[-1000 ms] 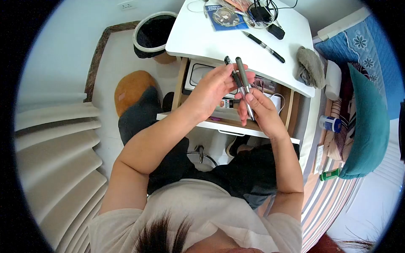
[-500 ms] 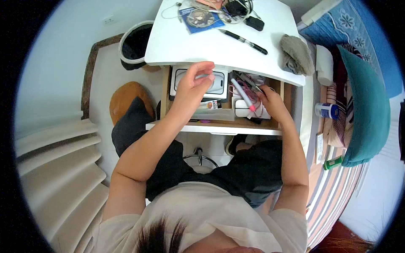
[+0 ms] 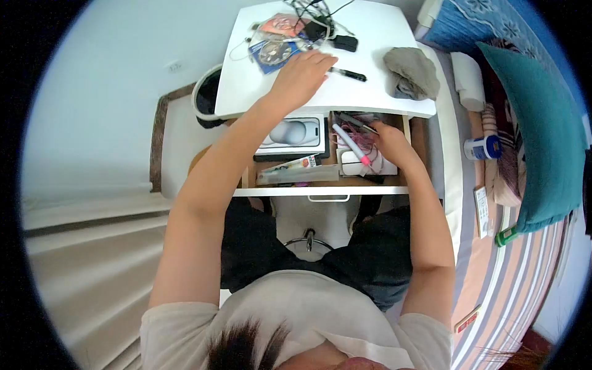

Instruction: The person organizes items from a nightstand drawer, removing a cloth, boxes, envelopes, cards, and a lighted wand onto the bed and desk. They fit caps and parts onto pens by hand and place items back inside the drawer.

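My left hand point(image 3: 302, 80) is over the white desk top point(image 3: 246, 86), with its fingers close together on the left part of a black pen point(image 3: 349, 74); the fingertips' hold is hidden. My right hand point(image 3: 391, 143) is in the right part of the open drawer point(image 3: 376, 190), its fingers closed around dark pens point(image 3: 359, 123). Beside that hand lie a white pen with a pink end point(image 3: 351, 145), pink cords and a white case point(image 3: 353, 166). A boxed phone point(image 3: 296, 134) fills the drawer's left part, with a small packet point(image 3: 305, 163) in front.
Tangled black cables point(image 3: 317, 28), a blue booklet point(image 3: 262, 61) and a grey cloth point(image 3: 412, 73) are on the desk. A bin point(image 3: 208, 92) stands left of it. To the right, the bed holds a teal pillow point(image 3: 536, 135) and a blue-lidded tub point(image 3: 482, 148).
The two pens went from between my hands down into the drawer with my right hand. My left hand has since moved up from above the drawer to the pen on the desk.
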A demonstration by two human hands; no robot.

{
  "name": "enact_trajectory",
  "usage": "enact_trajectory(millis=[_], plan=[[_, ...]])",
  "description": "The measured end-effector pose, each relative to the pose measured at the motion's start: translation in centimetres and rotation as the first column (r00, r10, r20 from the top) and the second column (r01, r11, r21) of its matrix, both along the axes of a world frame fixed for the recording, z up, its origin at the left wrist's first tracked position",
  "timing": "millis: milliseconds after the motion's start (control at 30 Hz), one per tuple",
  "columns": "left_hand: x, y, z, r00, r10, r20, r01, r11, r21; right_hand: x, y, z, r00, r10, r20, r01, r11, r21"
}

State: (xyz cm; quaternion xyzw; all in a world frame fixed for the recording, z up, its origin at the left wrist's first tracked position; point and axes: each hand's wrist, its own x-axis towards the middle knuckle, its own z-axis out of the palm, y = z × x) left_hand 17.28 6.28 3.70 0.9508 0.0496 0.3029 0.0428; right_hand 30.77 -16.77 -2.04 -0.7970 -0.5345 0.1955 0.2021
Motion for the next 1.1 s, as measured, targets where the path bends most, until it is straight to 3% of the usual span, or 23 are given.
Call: enact_trajectory(millis=[67, 100, 200, 233, 300, 333, 400, 433, 467, 500, 567, 600, 633, 733, 800, 867, 967, 1100], plan=[[1.2, 1.0, -0.5, 0.979, 0.033, -0.201, -0.034, 0.999, -0.001, 0.8, -0.4, -1.0, 1.0, 0.013, -0.026, -0.011, 0.997, 0.074], [1.2, 0.6, 0.8, 0.963, 0.037, -0.267, -0.03, 0.999, 0.029, 0.7, -0.5, 0.6, 0.992, 0.006, -0.123, -0.007, 1.0, -0.005], [0.2, -0.6, 2.3, 0.989, -0.032, -0.144, -0.017, 0.945, -0.326, 2.1, -0.9, -0.1, 0.846, 0.035, -0.532, -0.044, 0.999, -0.004], [-0.9, -1.2, 3.2, 0.982, -0.089, -0.167, -0.052, 0.722, -0.69, 2.0, -1.3, 0.0, 0.732, 0.026, -0.681, -0.013, 1.0, 0.024], [-3.1, -3.8, 5.0, 0.98, -0.196, -0.04, 0.011, 0.253, -0.967, 2.0, -1.7, 0.7, 0.63, -0.002, -0.776, -0.015, 1.0, -0.015], [-4.4, -4.9, 5.5, 0.977, -0.21, 0.039, 0.035, -0.024, -0.999, 2.0, -1.8, 1.1, 0.576, -0.015, -0.817, -0.025, 0.999, -0.036], [-6.5, -6.2, 5.0, 0.958, -0.252, 0.137, 0.072, -0.251, -0.965, 2.0, -1.9, 1.4, 0.543, -0.016, -0.84, -0.03, 0.999, -0.039], [-7.2, -6.5, 4.4, 0.954, -0.255, 0.156, 0.073, -0.306, -0.949, 2.0, -1.9, 1.6, 0.524, -0.018, -0.851, -0.032, 0.999, -0.041], [-7.8, -7.1, 4.1, 0.962, -0.225, 0.158, 0.074, -0.344, -0.936, 2.1, -1.9, 1.6, 0.507, -0.02, -0.862, -0.035, 0.998, -0.044], [-8.2, -7.8, 4.0, 0.969, -0.187, 0.16, 0.079, -0.38, -0.921, 2.3, -1.7, 1.3, 0.572, -0.003, -0.821, -0.066, 0.997, -0.05], [-8.7, -8.2, 3.5, 0.964, -0.17, 0.203, 0.107, -0.451, -0.886, 1.9, -1.4, 0.3, 0.843, -0.035, -0.536, 0.041, 0.999, -0.001], [-9.0, -8.3, 3.3, 0.961, -0.173, 0.215, 0.115, -0.457, -0.882, 1.4, -1.4, -0.4, 0.93, -0.065, -0.361, 0.085, 0.996, 0.041], [-9.1, -8.4, 3.1, 0.956, -0.18, 0.23, 0.123, -0.466, -0.876, 0.6, -1.3, -0.7, 0.991, -0.071, 0.115, 0.049, 0.982, 0.181], [-9.5, -8.5, 2.5, 0.943, -0.227, 0.243, 0.112, -0.47, -0.876, -1.3, -0.1, 1.4, 0.979, 0.007, 0.205, -0.075, 0.942, 0.327], [-9.7, -8.7, 2.2, 0.94, -0.26, 0.222, 0.083, -0.456, -0.886, -4.3, 0.4, 3.3, 0.948, -0.048, -0.314, 0.149, 0.941, 0.305], [-9.7, -9.2, 1.1, 0.939, -0.259, 0.227, 0.079, -0.479, -0.874, -7.9, 0.7, 5.6, 0.67, 0.069, -0.739, 0.413, 0.793, 0.449], [-9.6, -10.5, 0.0, 0.944, -0.247, 0.218, 0.074, -0.487, -0.871, -9.5, 1.1, 5.8, 0.692, 0.13, -0.71, 0.452, 0.689, 0.567], [-9.4, -10.9, -0.5, 0.916, -0.326, 0.234, 0.033, -0.52, -0.853, -9.1, 1.4, 6.1, 0.678, 0.09, -0.73, 0.411, 0.777, 0.477]])
